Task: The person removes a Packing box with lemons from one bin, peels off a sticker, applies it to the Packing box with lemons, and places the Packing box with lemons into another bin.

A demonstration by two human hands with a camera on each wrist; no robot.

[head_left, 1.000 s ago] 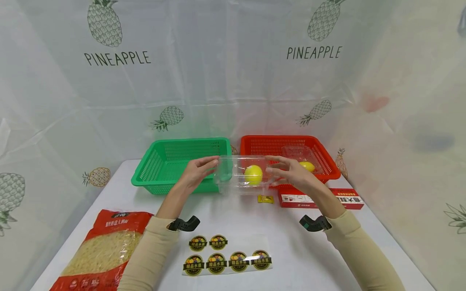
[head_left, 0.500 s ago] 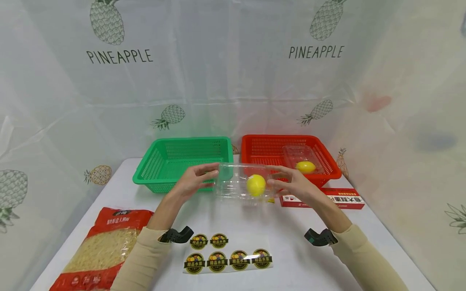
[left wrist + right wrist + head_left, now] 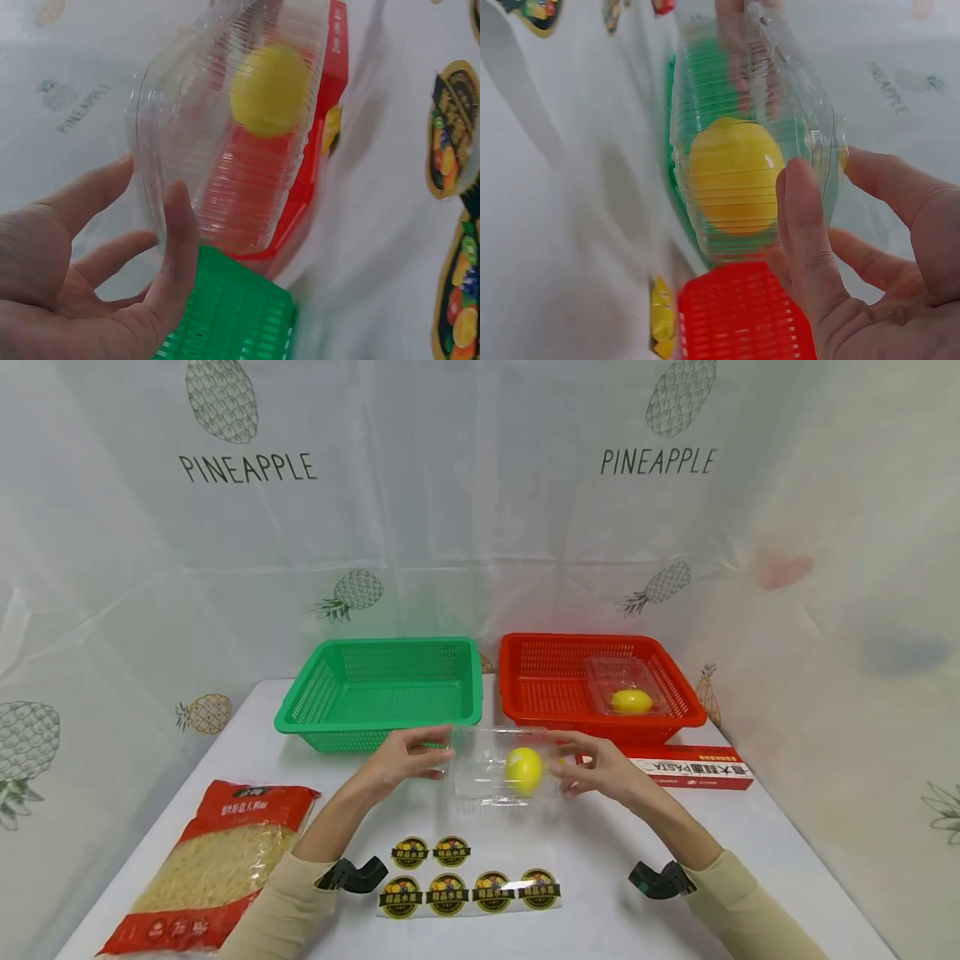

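Between both hands a clear plastic clamshell box is held up above the table, with one yellow lemon inside at its right part. My left hand grips the box's left end; in the left wrist view the thumb and fingertips lie at its rim. At the right end, my right hand pinches the box, its fingers along the ribbed side in the right wrist view. Below the box on the table lies a transparent sheet of round fruit stickers.
A green basket stands at the back left. Beside it, a red basket holds another clear box with a lemon. A red pasta box lies at right, a red pasta bag at left, and a small yellow packet near the red basket.
Both hands have brought the clear box down and toward the body, from in front of the baskets to over the table. The lemon inside has stayed near the right end.
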